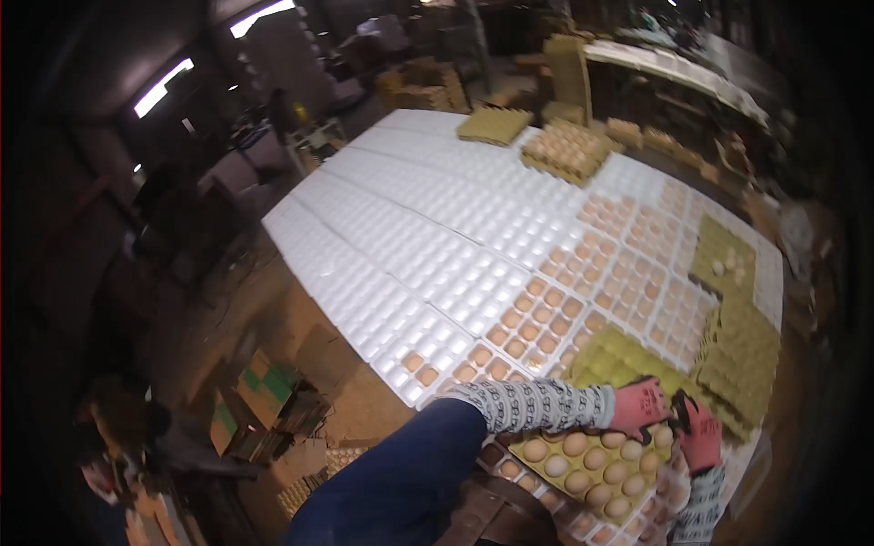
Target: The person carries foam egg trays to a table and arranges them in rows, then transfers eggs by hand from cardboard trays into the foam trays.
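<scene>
My left hand (637, 408), in a pink glove with dark fingertips, reaches over the far edge of a yellow egg tray (566, 489) filled with brown and pale eggs (598, 458). Its fingers curl down at the eggs; what they grip, if anything, is hidden. Close by on the right, my right hand (699, 434), gloved alike, bends its fingers inward near the tray's far right corner. Whatever lies in that hand cannot be made out. Just beyond both hands lies a yellow-green egg tray (612, 359). Patterned sleeves cover my forearms.
White plastic egg cartons (391, 227) cover the large table, several holding eggs. Stacked pulp trays (742, 350) lie at right; a stack with eggs (566, 150) stands at the far edge. Cardboard boxes (264, 400) sit on the floor at left.
</scene>
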`<state>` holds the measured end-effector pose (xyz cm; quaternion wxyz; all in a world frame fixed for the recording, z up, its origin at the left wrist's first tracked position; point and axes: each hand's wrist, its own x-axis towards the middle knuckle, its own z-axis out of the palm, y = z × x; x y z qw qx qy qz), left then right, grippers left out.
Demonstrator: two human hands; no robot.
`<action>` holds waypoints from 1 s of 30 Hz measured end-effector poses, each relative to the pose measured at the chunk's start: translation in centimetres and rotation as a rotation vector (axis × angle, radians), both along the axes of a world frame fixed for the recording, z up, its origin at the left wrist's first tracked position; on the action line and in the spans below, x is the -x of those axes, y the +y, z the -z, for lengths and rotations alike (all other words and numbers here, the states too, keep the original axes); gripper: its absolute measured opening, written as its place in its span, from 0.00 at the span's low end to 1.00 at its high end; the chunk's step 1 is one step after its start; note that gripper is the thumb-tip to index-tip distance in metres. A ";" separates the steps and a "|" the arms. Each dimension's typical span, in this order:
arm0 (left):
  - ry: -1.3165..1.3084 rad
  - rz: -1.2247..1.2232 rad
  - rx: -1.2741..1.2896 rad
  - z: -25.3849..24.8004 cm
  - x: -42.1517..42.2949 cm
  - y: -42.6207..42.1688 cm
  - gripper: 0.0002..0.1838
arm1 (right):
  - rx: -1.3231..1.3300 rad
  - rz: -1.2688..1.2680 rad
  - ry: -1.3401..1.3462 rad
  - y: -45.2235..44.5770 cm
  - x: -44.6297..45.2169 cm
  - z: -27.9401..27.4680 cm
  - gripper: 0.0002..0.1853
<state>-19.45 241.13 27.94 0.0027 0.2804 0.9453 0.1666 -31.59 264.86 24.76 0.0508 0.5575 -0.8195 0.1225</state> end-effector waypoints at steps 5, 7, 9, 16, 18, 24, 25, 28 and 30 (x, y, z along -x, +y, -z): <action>-0.060 -0.197 -0.389 0.4 -1.8 -1.4 0.38 | 0.768 0.433 -1.239 2.4 1.8 1.6 0.34; 0.125 -0.128 -0.297 2.0 -2.1 -1.4 0.37 | 0.532 0.388 -1.278 1.5 1.0 -0.4 0.33; 0.220 -0.096 -0.278 2.1 -2.5 -1.1 0.35 | 0.288 0.229 -0.991 0.7 0.3 -0.3 0.32; 0.129 -0.114 -0.156 1.9 -7.5 -1.8 0.33 | 0.008 0.169 -0.264 1.4 -3.4 -1.9 0.35; 0.144 -0.089 -0.147 1.2 -7.8 -2.2 0.32 | 0.429 0.320 -1.205 2.1 -2.0 -0.5 0.31; -0.027 -0.151 -0.749 -1.0 -7.5 -3.2 0.25 | 0.601 0.263 -1.480 5.1 -1.6 0.8 0.32; -0.075 -0.271 -0.985 0.3 -6.5 -3.6 0.20 | 0.474 0.193 -1.315 5.3 -1.5 1.1 0.33; -0.440 -0.391 -1.050 -2.0 -7.1 -4.4 0.17 | -0.439 0.409 -0.227 1.4 -9.7 -7.4 0.34; -0.039 -0.309 -0.429 -2.2 -7.8 -3.5 0.19 | -0.161 0.116 0.051 3.0 -7.4 -2.3 0.30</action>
